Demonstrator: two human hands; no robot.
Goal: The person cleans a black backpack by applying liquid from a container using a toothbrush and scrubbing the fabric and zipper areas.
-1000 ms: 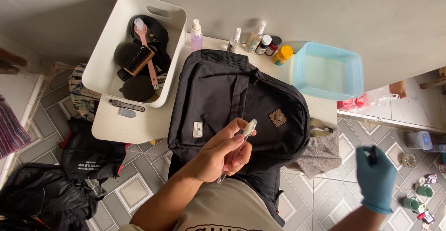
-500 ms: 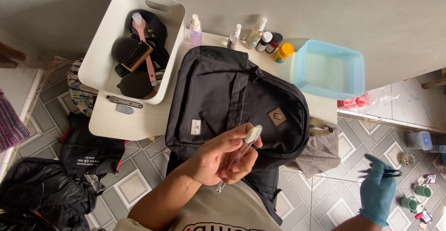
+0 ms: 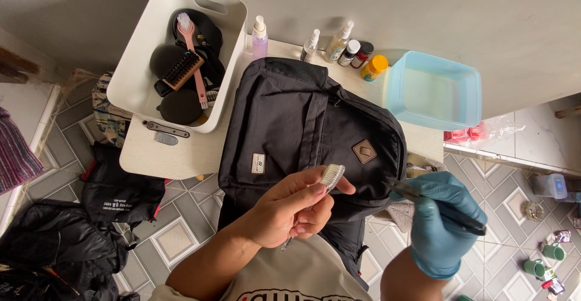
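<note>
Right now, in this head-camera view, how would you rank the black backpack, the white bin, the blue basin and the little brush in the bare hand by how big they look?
1. Black backpack
2. White bin
3. Blue basin
4. Small brush, held in the left hand, smallest though nearest the camera

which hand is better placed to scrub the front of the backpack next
Left, probably. The bare left hand holds the small brush, bristles right over the black backpack. The gloved right hand holds only a thin dark tool.
</note>
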